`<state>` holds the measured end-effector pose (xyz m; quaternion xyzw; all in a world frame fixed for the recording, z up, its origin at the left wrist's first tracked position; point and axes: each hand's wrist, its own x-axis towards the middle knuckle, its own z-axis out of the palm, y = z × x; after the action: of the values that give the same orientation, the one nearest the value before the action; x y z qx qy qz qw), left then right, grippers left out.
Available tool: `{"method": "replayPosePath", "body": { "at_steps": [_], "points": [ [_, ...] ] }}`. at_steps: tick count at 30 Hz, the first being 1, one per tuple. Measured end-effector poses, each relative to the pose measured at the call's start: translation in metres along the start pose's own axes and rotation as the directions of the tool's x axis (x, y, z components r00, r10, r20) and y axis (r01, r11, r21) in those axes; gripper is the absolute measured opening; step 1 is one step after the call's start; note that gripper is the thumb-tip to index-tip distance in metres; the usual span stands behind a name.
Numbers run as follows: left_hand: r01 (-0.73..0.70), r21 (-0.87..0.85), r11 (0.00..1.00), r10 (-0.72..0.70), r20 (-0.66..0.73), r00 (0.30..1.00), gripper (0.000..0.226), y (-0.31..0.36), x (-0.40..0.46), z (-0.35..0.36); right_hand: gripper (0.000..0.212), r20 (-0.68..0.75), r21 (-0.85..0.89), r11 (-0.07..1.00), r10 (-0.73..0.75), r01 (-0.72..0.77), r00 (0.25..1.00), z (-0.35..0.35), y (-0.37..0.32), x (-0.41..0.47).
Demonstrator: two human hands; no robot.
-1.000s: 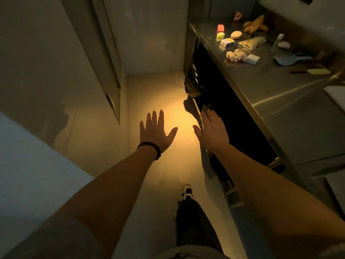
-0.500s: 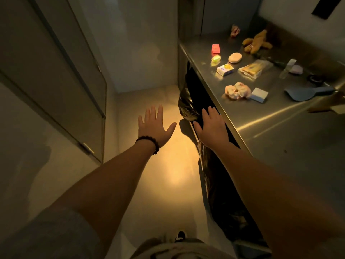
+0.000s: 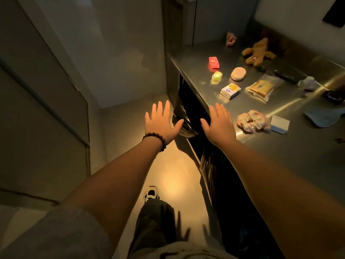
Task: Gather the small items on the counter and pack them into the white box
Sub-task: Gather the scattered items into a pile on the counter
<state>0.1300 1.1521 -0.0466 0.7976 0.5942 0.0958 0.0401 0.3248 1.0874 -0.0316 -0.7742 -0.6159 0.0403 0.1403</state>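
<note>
Small items lie on a steel counter [image 3: 291,161] at the right: a red packet [image 3: 213,62], a green-and-yellow case [image 3: 217,76], a round beige disc [image 3: 238,73], a white tissue pack [image 3: 230,90], a clear snack bag [image 3: 260,88], a pink scrunchie [image 3: 253,121] and a small white card box [image 3: 279,124]. My left hand [image 3: 160,123] is stretched flat over the floor, holding nothing. My right hand [image 3: 219,124] is spread flat over the counter's front edge, just left of the scrunchie, apart from it.
A brown plush toy [image 3: 258,52] and a crumpled wrapper [image 3: 231,38] lie at the counter's back. A blue brush [image 3: 323,117] and a pale bottle [image 3: 308,83] sit at the far right. Black bags [image 3: 183,126] hang under the counter. Grey cabinets [image 3: 43,101] line the left.
I have stepped closer to the counter, so the items appear larger and nearer. My right hand has come up to the counter's edge near the scrunchie. Both hands stay flat.
</note>
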Motion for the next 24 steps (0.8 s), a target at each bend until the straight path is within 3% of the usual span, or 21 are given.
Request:
{"method": "replayPosePath", "body": {
  "at_steps": [11, 24],
  "points": [
    [-0.344, -0.105, 0.933, 0.354, 0.097, 0.930, 0.083, -0.017, 0.209, -0.001, 0.062, -0.096, 0.055, 0.930, 0.366, -0.363, 0.926, 0.021, -0.031, 0.157],
    [-0.673, -0.182, 0.717, 0.696, 0.139, 0.704, 0.087, 0.086, 0.311, 0.025, 0.060, -0.184, 0.054, 0.714, 0.694, -0.698, 0.696, -0.013, 0.037, 0.171]
  ]
}}
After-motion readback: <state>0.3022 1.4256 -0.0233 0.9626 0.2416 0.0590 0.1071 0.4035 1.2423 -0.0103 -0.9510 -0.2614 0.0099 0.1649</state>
